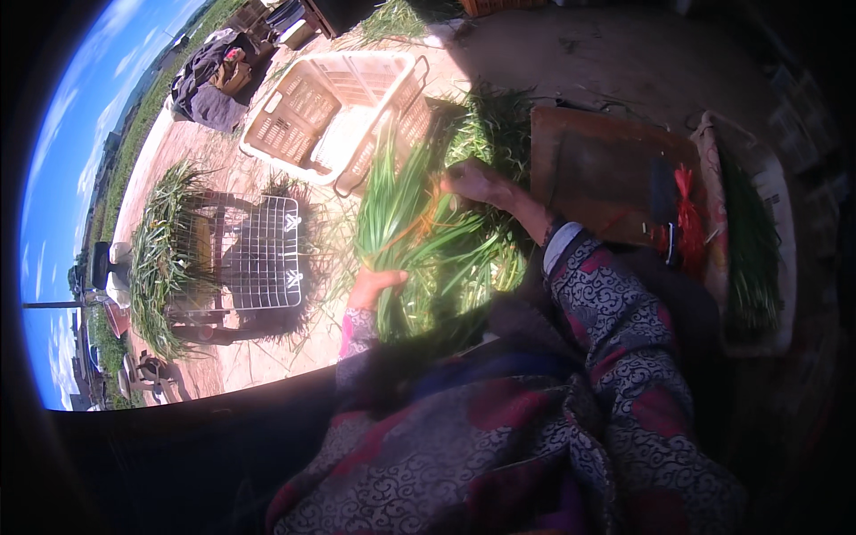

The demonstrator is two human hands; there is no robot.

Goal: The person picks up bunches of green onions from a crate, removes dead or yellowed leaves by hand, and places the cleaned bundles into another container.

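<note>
My left hand (376, 287) is closed around a bundle of long green chive-like leaves (392, 209), thumb lying across its lower part. An orange tie (419, 225) runs around and across the middle of the bundle. At the bundle's right side, my right hand (477, 181) is closed with its fingertips at the upper end of that tie, seemingly pinching it; the exact grip is small and washed out by sun. More loose green leaves (490, 267) lie beneath and right of the bundle, in front of my lap.
Beyond the bundle stands a white plastic crate (334, 165). To the left, a white wire rack (259, 254) sits beside a heap of cut leaves (169, 263). On the right are a brown board (593, 169), red ties (685, 214) and a pale crate (785, 294) holding dark green leaves (749, 241).
</note>
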